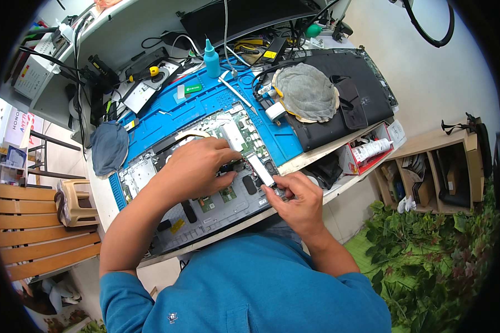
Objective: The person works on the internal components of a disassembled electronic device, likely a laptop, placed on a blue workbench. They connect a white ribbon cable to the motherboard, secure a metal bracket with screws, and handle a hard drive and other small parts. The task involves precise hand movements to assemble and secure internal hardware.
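An opened laptop [240, 208] lies on the bench in front of me, its circuit board and inner frame exposed. On its right side is a narrow white-labelled stick module [259, 170], which looks like an SSD. My right hand [299, 201] pinches the near end of this module between thumb and forefinger. Over the middle of the board, my left hand [199, 165] is bent, with thumb and forefinger apart and the forefinger close to the module's far end. Nothing shows in it, though its palm side is hidden. A black part [250, 185] sits left of the module.
A blue repair mat [286, 139] lies beneath the laptop. Behind stand a blue squeeze bottle [211, 59], tweezers [238, 94] and cables. Grey round pads [305, 91] [109, 147] flank the work, one resting on a black device [366, 91]. A red-white box [366, 150] sits right.
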Demonstrator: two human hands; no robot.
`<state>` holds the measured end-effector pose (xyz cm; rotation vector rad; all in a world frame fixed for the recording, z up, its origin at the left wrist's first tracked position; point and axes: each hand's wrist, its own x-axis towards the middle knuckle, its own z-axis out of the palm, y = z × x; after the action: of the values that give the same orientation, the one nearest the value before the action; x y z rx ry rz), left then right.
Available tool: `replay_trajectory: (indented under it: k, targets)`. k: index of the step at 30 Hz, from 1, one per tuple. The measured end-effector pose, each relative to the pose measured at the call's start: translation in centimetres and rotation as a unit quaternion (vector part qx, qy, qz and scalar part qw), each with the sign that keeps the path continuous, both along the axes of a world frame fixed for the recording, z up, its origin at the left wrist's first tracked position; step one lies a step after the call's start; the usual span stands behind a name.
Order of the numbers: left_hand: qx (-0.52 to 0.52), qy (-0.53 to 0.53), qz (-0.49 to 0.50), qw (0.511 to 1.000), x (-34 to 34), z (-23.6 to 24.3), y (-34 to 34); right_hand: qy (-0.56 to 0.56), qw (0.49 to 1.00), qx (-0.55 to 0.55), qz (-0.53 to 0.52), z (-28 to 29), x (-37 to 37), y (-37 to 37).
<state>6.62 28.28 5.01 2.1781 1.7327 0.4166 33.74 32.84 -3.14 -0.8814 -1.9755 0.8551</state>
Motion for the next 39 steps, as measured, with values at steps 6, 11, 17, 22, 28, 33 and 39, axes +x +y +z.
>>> replay_trajectory:
  k: [6, 11, 17, 22, 28, 33, 39]
  targets:
    - [-0.008, 0.012, 0.003, 1.000, 0.7, -1.1, 1.7, -0.012, 1.000, 0.022, 0.000, 0.2, -0.2, 0.1]
    - [-0.010, -0.011, 0.025, 1.000, 0.7, -2.0, 2.2, -0.024, 0.999, 0.021, -0.003, 0.4, -0.3, 0.0]
    - [-0.010, -0.029, 0.026, 0.999, 0.6, -2.1, 2.5, -0.034, 0.999, 0.026, -0.005, 0.3, -0.5, 0.0]
    - [-0.010, -0.035, 0.027, 0.999, 0.6, -2.3, 2.7, -0.037, 0.999, 0.033, 0.001, 0.4, -0.5, -0.2]
    - [-0.038, -0.040, 0.039, 0.998, 1.1, -1.5, 2.9, -0.040, 0.997, 0.066, 0.020, 0.2, -0.3, 0.0]
    - [-0.053, -0.049, 0.062, 0.995, 1.2, -1.7, 2.9, -0.027, 0.999, 0.023, 0.026, -0.5, 0.4, 0.3]
    - [-0.050, -0.051, 0.065, 0.995, 1.3, -1.7, 2.7, -0.020, 0.999, 0.023, 0.040, 0.4, 0.5, 0.2]
